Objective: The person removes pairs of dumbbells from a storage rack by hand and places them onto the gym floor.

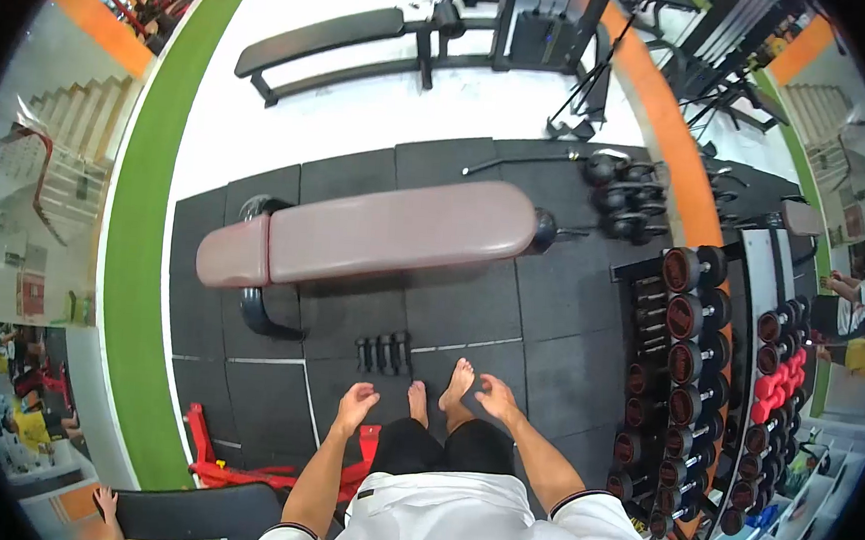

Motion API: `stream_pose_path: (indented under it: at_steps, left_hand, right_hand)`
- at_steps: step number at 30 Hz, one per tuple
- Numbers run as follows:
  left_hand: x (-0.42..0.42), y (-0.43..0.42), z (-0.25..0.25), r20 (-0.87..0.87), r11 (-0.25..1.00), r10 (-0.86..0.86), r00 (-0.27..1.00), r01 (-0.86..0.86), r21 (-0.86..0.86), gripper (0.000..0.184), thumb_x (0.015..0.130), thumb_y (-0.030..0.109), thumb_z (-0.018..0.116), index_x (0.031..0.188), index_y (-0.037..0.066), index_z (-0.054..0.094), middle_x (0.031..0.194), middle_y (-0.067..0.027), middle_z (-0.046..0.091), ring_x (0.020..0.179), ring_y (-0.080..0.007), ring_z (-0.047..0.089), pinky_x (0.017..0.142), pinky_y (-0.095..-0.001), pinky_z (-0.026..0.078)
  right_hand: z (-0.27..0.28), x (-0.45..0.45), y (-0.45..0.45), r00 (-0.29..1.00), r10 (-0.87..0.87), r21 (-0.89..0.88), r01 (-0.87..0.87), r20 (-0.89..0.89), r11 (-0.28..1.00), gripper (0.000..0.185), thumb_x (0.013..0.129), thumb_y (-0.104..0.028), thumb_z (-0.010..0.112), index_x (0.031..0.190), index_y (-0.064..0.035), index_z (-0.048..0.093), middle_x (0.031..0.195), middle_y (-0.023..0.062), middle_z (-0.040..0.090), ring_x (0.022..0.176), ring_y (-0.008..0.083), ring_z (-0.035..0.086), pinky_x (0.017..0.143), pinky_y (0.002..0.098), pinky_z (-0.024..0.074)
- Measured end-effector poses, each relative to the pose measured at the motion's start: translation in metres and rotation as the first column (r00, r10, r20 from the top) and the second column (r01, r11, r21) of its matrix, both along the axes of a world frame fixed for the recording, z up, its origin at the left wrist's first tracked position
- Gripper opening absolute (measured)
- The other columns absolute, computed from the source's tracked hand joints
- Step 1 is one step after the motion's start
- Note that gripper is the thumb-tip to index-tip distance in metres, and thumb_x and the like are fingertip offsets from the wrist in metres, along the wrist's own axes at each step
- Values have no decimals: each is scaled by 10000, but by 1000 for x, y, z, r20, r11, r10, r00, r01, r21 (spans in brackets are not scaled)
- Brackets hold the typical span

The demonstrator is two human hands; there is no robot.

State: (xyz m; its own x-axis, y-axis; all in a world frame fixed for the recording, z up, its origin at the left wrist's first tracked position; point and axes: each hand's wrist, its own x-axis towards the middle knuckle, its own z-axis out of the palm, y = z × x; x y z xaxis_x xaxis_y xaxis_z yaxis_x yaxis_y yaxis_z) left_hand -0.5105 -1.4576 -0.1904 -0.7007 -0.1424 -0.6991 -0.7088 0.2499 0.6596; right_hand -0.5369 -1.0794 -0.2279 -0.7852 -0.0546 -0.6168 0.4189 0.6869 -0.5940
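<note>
Hanging loosely spread, both hands (357,405) flank bare feet (459,382) near small dumbbells (387,353) whose markings are unreadable.

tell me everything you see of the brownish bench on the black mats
The brownish bench has a smooth, leather-like pad in two parts: a short section at the left and a long one with a rounded right end. A curved dark leg shows beneath the short part; most of the frame is hidden. It stands on black floor mats, lengthwise across the view. Neither the left hand nor the right hand touches it.
</note>
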Motion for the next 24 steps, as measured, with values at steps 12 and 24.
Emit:
stream_pose_path:
  at_steps: [12,24]
  left_hand:
    - [2,14,10,122,974,-220,968,212,79,397,821,250,747,1152,64,630,1040,-59,658,898,-154,611,680,-307,518]
    - [-58,246,61,-23,742,-599,801,565,360,358,896,265,687,1184,66,608,1090,-74,651,989,-199,641,803,-344,529]
  right_hand:
    - [108,112,60,781,-614,-83,609,-110,789,597,827,-194,729,1373,-93,509,1164,108,648,963,217,675,839,348,544]
    - [120,186,150,537,-803,-209,781,-258,589,616,824,-220,736,1380,-108,496,1155,112,628,904,212,674,843,349,543]
